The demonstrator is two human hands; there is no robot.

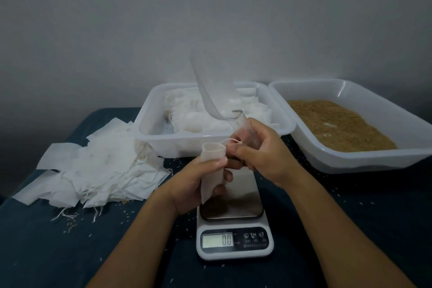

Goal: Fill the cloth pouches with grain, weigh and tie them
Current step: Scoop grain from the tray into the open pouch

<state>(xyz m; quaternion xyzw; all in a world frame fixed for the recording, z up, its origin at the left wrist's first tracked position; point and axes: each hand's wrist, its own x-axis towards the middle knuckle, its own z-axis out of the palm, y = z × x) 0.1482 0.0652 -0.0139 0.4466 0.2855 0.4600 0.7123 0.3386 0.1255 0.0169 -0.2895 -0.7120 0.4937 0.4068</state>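
The pouch (214, 166) is hanging upright just above the scale (233, 224), its mouth open at the top and a drawstring (230, 141) trailing from the rim toward the right hand. It looks limp and very light — thin soft cloth that will be folding and collapsing wherever it is not supported, so the best hold is around the neck just under the mouth, keeping the rim spread for filling. Whether any grain is inside cannot be told; the lower part is looking flat.

The left hand (201, 180) is wrapping its fingers round the pouch's middle, thumb on the near side, closed firmly on the cloth. The right hand (261, 154) is curling round the handle of a clear scoop (210, 91), whose blade is angling up and away over the scale; its fingertips are also sitting at the drawstring, though whether they are pinching it is unclear.

The scale's display (217, 240) is reading zero, its plate bare. Behind the scale, a tray (149, 133) is holding white filled pouches. To the scale's right, a second tray (350, 161) is holding brown grain (339, 124). To the scale's left, a heap of empty pouches (98, 166) is lying on the dark cloth (46, 252) — loose grains are scattering around it.
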